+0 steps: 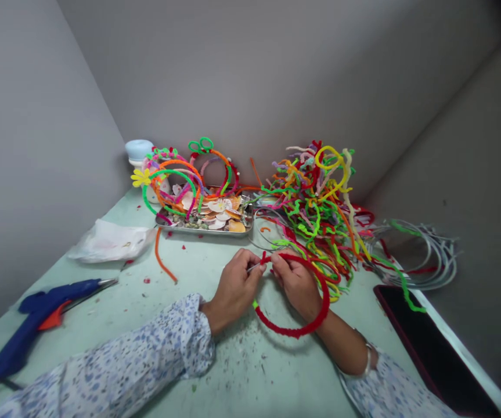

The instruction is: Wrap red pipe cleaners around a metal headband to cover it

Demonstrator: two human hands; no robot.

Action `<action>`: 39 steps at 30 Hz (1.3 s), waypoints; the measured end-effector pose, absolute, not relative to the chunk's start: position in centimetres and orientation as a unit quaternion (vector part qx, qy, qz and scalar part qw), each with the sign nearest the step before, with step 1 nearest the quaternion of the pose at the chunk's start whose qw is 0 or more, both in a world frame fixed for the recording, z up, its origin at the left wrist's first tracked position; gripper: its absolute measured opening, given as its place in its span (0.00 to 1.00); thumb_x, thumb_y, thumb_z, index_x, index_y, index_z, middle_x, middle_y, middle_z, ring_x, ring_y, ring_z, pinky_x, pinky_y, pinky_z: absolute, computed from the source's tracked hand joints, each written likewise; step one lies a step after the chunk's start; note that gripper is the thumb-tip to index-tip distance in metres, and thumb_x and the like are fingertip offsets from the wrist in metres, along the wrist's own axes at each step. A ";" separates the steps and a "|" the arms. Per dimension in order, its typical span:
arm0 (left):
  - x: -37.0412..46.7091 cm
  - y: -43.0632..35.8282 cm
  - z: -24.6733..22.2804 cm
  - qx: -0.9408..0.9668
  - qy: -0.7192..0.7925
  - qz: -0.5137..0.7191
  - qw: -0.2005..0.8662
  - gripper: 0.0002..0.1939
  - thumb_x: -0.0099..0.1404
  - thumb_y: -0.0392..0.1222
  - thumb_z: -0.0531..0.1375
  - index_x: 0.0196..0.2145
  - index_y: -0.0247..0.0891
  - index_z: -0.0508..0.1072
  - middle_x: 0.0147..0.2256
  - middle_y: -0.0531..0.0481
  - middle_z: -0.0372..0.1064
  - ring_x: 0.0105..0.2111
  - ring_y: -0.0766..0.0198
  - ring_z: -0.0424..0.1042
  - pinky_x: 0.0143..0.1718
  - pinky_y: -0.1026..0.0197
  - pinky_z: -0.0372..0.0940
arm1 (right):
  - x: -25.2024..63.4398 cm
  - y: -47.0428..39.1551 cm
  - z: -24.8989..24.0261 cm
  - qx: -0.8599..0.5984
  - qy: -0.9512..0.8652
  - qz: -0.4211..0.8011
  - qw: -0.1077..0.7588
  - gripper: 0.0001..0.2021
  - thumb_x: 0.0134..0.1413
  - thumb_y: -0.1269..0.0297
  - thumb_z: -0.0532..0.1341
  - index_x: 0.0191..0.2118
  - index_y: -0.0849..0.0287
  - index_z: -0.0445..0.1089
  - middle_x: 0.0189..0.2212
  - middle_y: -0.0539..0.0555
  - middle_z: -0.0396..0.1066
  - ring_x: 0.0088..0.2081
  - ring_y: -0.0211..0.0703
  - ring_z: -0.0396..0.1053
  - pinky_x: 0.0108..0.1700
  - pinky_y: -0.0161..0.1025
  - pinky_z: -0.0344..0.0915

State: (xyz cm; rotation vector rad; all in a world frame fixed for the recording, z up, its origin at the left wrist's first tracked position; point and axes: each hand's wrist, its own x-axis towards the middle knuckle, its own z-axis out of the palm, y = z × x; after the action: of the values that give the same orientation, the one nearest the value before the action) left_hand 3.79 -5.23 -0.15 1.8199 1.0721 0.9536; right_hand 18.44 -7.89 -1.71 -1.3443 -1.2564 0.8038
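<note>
A red fuzzy headband [296,332], wound in pipe cleaner with a short lime-green part on its left side, hangs between my hands above the table. With thumb and fingers pinched, my left hand [239,284] grips its upper left end, where a thin bare wire shows. Close beside it, my right hand [296,281] pinches the red wrapping near the top of the ring. A short red tip [263,255] sticks up between the two hands. The ring curves down in front of my right wrist. My fingers partly hide the join.
A tray [206,232] of shells stands at the back with finished headbands [176,168] on it. Right of it rises a pile of pipe cleaners [315,203]. Wire hoops [433,255] and a phone [433,348] lie right, a blue glue gun [36,319] and plastic bag [111,241] left.
</note>
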 end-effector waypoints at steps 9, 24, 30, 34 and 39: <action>4.0 -5.0 -0.5 0.614 0.412 0.378 0.558 0.10 0.62 0.46 0.56 0.28 0.37 0.64 0.22 0.57 0.59 0.23 0.69 0.57 0.25 0.66 0.53 | 18.4 -7.9 -1.6 -0.574 -0.533 0.331 0.526 0.13 0.58 0.53 0.54 0.29 0.57 0.64 0.19 0.45 0.57 0.20 0.36 0.54 0.22 0.34 0.53; 4.2 -4.2 -0.2 0.467 0.393 0.354 0.709 0.09 0.52 0.41 0.61 0.23 0.36 0.64 0.16 0.57 0.56 0.17 0.72 0.54 0.21 0.67 0.47 | 18.5 -8.0 -1.8 -0.566 -0.549 0.309 0.531 0.12 0.58 0.53 0.54 0.30 0.55 0.65 0.19 0.45 0.58 0.20 0.38 0.56 0.24 0.35 0.55; 4.3 -4.1 0.4 0.444 0.400 0.342 0.725 0.07 0.49 0.39 0.61 0.22 0.35 0.65 0.16 0.57 0.57 0.17 0.73 0.54 0.20 0.66 0.46 | 18.6 -8.2 -1.4 -0.569 -0.573 0.285 0.516 0.12 0.58 0.54 0.53 0.31 0.55 0.66 0.21 0.47 0.63 0.23 0.40 0.60 0.26 0.36 0.57; 4.4 -4.1 0.1 0.473 0.396 0.333 0.713 0.09 0.52 0.41 0.60 0.21 0.35 0.65 0.16 0.56 0.57 0.17 0.72 0.55 0.21 0.66 0.47 | 18.7 -8.0 -1.5 -0.576 -0.564 0.286 0.518 0.12 0.59 0.54 0.53 0.30 0.55 0.65 0.21 0.47 0.62 0.24 0.40 0.60 0.26 0.36 0.56; 4.3 -4.1 -0.3 0.516 0.386 0.344 0.683 0.12 0.56 0.46 0.58 0.22 0.35 0.66 0.17 0.56 0.58 0.18 0.71 0.56 0.23 0.65 0.49 | 18.6 -7.9 -1.7 -0.584 -0.545 0.300 0.522 0.12 0.58 0.54 0.53 0.29 0.54 0.63 0.20 0.47 0.61 0.23 0.40 0.58 0.24 0.36 0.55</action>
State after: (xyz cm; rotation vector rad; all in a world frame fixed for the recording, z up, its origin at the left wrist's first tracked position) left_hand 4.28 -4.14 -0.29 1.1566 0.8647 0.7720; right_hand 18.61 -7.88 -1.68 -1.3989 -1.3056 0.7179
